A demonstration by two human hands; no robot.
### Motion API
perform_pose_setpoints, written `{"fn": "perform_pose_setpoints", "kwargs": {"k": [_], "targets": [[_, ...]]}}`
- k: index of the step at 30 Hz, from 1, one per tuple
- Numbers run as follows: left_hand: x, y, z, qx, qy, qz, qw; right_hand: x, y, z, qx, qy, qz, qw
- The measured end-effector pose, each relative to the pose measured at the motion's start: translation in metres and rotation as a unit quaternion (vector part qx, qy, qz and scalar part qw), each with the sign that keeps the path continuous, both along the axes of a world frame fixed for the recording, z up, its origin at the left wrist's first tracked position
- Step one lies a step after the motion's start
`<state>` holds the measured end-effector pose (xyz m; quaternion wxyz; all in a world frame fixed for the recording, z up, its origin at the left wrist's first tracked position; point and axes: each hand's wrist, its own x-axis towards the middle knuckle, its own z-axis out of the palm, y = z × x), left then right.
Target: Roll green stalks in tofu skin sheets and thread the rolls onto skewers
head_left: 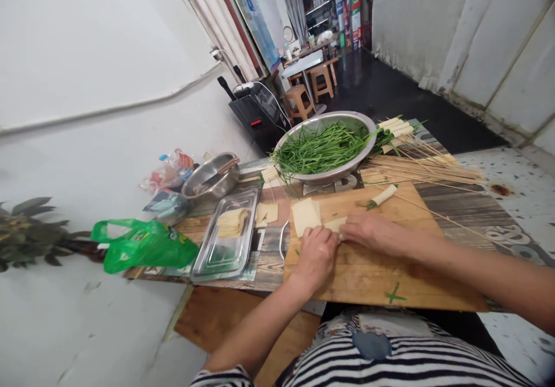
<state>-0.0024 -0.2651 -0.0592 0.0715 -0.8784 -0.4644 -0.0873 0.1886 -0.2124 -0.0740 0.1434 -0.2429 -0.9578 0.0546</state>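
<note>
Both my hands work on a pale tofu-skin roll (335, 225) on the wooden cutting board (368, 277). The fingers of my left hand (318, 254) are bent onto its left end. At its other end, my right hand (366, 230) has its fingers pressed together on the roll and hides part of it. Flat tofu-skin sheets (306, 216) lie just beyond my left hand. Behind my right hand rests a finished-looking roll (385, 195) with green tips poking out and a thin skewer (437, 215) running from it to the right.
Beyond the board stands a metal bowl (370, 122) heaped with green chives (325, 150). Skewered rolls (396, 127) and loose skewers (425, 170) lie right of it. To the left are a steel tray (212, 265) with stacked sheets (233, 223), a smaller bowl (212, 188) and a green bag (143, 248).
</note>
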Motion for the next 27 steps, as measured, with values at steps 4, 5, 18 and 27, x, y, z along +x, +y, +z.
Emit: {"fn": "perform_pose_setpoints", "kwargs": {"k": [4, 5, 18, 27], "targets": [[0.001, 0.001, -0.004, 0.014, -0.008, 0.022, 1.000, 0.002, -0.010, -0.002, 0.099, -0.001, 0.006, 0.995], [0.001, 0.001, -0.006, 0.018, -0.010, 0.028, 0.999, 0.001, -0.010, -0.002, 0.104, 0.002, -0.001, 0.995], [0.001, 0.010, 0.003, -0.019, 0.017, 0.026, 0.999, -0.001, 0.003, 0.001, 0.062, 0.014, -0.004, 0.998], [0.005, 0.010, -0.009, -0.004, -0.057, 0.070, 0.996, -0.003, 0.018, 0.002, -0.064, 0.028, -0.010, 0.997]]}}
